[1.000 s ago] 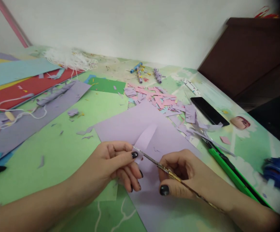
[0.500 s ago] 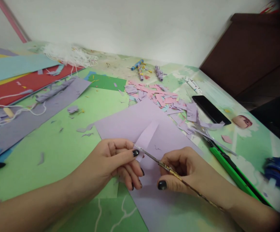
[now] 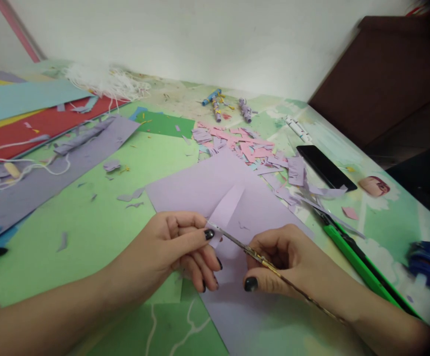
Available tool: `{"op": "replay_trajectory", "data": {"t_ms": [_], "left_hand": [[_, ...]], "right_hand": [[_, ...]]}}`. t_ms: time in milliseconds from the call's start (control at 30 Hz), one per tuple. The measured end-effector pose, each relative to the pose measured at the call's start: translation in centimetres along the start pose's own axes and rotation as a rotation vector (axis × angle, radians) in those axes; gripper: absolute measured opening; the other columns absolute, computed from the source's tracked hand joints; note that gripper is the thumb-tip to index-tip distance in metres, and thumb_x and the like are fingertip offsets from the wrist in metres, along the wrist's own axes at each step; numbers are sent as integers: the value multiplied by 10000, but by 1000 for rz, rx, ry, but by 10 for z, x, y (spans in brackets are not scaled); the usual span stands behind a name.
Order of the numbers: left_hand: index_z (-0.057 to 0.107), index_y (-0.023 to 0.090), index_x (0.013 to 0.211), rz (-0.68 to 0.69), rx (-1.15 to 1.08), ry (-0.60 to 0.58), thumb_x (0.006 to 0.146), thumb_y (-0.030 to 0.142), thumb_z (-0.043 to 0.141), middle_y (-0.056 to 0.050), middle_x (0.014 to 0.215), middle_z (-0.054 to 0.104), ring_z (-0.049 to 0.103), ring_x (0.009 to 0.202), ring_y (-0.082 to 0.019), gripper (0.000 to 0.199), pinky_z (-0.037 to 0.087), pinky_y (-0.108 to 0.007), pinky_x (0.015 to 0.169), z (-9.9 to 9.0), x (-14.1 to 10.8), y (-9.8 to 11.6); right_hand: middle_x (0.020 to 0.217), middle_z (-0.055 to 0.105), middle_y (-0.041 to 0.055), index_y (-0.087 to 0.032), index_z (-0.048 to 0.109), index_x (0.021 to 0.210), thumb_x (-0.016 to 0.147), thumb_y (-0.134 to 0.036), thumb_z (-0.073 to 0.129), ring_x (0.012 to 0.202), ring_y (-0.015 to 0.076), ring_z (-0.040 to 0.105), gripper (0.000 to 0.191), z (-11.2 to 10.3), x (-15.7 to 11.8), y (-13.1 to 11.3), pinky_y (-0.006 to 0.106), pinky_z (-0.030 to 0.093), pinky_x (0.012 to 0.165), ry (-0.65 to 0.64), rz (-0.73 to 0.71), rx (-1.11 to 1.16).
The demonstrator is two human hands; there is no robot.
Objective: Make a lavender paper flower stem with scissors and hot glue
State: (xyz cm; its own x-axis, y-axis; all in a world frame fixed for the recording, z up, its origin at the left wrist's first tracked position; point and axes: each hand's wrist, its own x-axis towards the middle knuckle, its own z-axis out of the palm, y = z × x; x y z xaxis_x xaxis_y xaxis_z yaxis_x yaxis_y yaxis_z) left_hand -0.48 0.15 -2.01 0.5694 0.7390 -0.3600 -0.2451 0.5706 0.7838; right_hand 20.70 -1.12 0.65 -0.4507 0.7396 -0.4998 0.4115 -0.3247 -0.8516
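Pinched between the thumb and fingers of my left hand (image 3: 185, 247) is a narrow lilac paper strip (image 3: 227, 207), pointing up and away. My right hand (image 3: 285, 262) grips a thin pair of scissors (image 3: 261, 260), whose tip touches the strip's near end beside my left thumb. Whether the blades are apart is too small to tell. Under both hands lies a large lilac sheet (image 3: 185, 183), turned at an angle over a light green sheet (image 3: 126, 237).
Pink and lilac scraps (image 3: 250, 148) lie beyond the sheet. To the right are a black phone (image 3: 326, 167), a green-handled tool (image 3: 363, 269) and a blue object (image 3: 428, 264). Coloured sheets (image 3: 48, 121) and white string (image 3: 106, 81) sit at the left.
The view has shifted very slightly. Both hands, the strip and the scissors hold almost the same positions.
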Motion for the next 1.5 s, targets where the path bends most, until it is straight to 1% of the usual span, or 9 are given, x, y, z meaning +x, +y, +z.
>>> {"op": "replay_trajectory", "data": {"t_ms": [367,667,1000,1267,1500], "left_hand": [[566,120,693,-5,-6,-7,810,202,589,-73,609,704,672,482,-177,145,496,-161,380,0,3,2],[560,126,687,-12,-1,-4,802,205,600,-67,600,701,669,474,-177,146,490,-166,376,1,1,2],[556,127,694,-8,-8,-1,803,217,602,-64,596,700,669,473,-177,149,490,-167,375,1,2,1],[551,127,696,-15,-11,7,781,231,625,-72,594,701,668,467,-185,153,490,-169,362,1,2,2],[556,127,713,-12,-12,-10,807,206,594,-73,600,705,672,475,-185,128,500,-166,374,-1,2,1]], "right_hand": [[514,285,-66,-143,488,570,636,-508,708,497,57,240,431,-1,2,1,219,164,430,3,-2,-43],[506,275,-67,-153,453,539,622,-518,712,491,57,239,455,-1,1,1,211,170,421,17,-10,-48],[498,273,-71,-151,447,534,627,-492,718,483,54,234,445,-1,2,0,211,160,421,15,-6,-50],[496,254,-76,-154,448,539,621,-527,710,480,53,218,464,-2,2,2,219,154,421,10,-3,-69],[495,232,-76,-155,432,528,642,-512,701,476,50,200,461,-2,2,4,225,134,412,16,-15,-96]]}}
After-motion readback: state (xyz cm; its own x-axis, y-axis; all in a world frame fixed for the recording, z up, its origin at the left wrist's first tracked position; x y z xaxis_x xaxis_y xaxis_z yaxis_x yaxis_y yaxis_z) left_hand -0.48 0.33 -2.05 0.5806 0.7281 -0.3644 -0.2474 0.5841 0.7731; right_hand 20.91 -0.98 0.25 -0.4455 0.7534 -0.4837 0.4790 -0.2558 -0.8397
